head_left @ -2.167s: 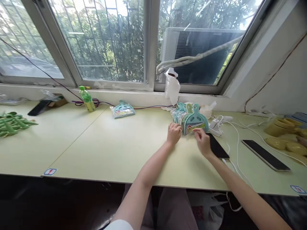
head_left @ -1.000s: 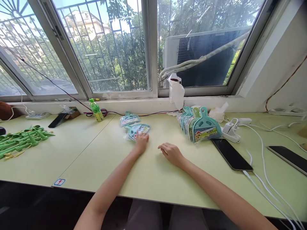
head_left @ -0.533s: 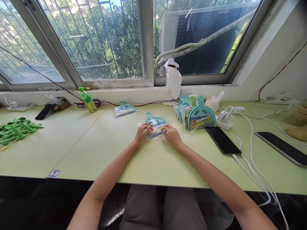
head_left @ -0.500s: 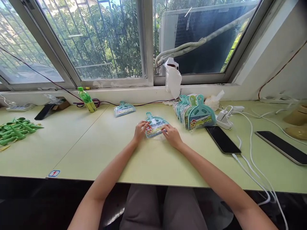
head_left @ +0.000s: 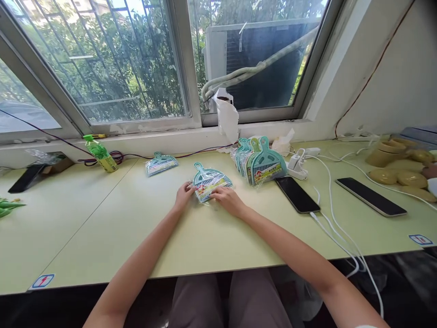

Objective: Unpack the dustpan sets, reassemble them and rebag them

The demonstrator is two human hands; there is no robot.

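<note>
In front of me a turquoise mini dustpan and brush set (head_left: 209, 181) in clear plastic lies on the table, handle pointing away and its printed label facing up. My left hand (head_left: 185, 195) pinches its left edge. The fingers of my right hand (head_left: 227, 199) are closed on its lower right edge, over part of the label. Farther back on the left lies another wrapped dustpan set (head_left: 161, 164). To the right a row of similar dustpan sets (head_left: 268, 159), mostly turquoise with one greener handle, leans upright, one behind another.
A black phone (head_left: 297, 195) with a white cable lies right of my hand, near a white power strip (head_left: 297, 168). Another phone (head_left: 370, 196) is farther right. A green bottle (head_left: 100, 154) leans by the sill. Yellowish pieces (head_left: 398, 175) fill the right end of the table (head_left: 112, 246).
Both hands were at the row on the right. One set was then under my left hand near the back-left set; it now sits between both hands in the middle. My view has swung right.
</note>
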